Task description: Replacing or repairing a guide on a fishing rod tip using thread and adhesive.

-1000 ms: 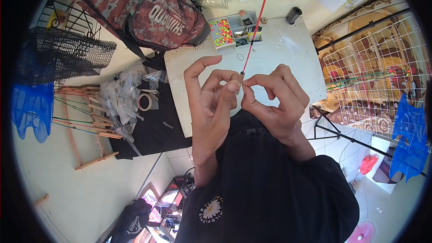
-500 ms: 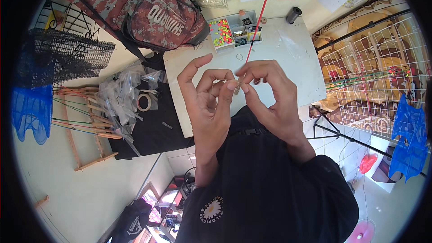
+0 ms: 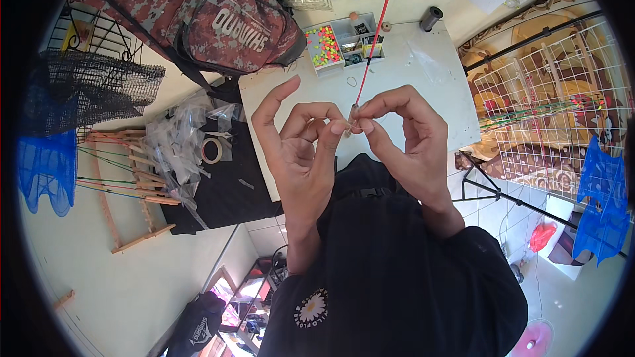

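Though slender, rod-end [image 3: 354,110] (dark) between hands [image 3: 305,155] [image 3: 415,142]

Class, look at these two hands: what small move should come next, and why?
Probably the right hand should gently steady the lower end of the red rod: it is right there, while the left hand pinches a small pale piece close beside that end, too fine to make out and perhaps easily slipped.

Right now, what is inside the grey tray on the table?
The grey tray holds neon pieces on its left and dark items on its right. The red rod hides a strip; anything beneath the top pieces is covered.
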Demonstrator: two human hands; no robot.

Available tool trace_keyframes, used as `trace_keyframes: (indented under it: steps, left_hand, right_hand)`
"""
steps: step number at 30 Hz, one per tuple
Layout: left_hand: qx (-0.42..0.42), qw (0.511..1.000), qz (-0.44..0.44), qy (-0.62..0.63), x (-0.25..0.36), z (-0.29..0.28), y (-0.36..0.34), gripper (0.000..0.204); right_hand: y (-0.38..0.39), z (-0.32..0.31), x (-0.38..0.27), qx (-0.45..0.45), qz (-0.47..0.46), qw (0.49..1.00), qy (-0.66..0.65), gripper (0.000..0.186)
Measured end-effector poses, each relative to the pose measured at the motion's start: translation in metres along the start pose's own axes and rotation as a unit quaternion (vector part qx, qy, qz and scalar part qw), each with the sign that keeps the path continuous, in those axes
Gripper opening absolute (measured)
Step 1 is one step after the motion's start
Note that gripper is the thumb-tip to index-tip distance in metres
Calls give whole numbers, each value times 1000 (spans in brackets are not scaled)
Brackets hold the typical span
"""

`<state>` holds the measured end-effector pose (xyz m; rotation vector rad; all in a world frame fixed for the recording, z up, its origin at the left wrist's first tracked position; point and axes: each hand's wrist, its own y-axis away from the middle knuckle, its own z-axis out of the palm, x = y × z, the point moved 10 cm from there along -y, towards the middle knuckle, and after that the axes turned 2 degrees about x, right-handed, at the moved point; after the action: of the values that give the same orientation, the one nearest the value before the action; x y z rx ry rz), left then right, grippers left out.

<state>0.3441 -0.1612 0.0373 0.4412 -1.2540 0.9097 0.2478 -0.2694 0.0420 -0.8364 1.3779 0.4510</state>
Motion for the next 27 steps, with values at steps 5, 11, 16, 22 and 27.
trace_keyframes:
  steps: [5, 11, 16, 22, 27]
  left_hand:
    - [11, 1000, -7, -2, -1, -1, -1, 60]
    - [22, 1000, 1, -11, 1, -4, -1, 64]
    - [22, 1000, 7, -10, 1, -3, -2, 66]
    - [24, 1000, 6, -6, 2, 0, -2, 66]
    - [23, 1000, 1, -18, -1, -2, -2, 67]
  right_hand:
    - [-4, 1, -6, -23, -18, 998, -62, 27]
    - [-1, 1, 9, -39, 76, 995, -59, 28]
    - [-1, 2, 16, -43, 77, 992, -92, 28]
    - [-1, 3, 13, -37, 62, 985, -158, 20]
    - [1, 3, 20, -19, 121, 974, -189, 14]
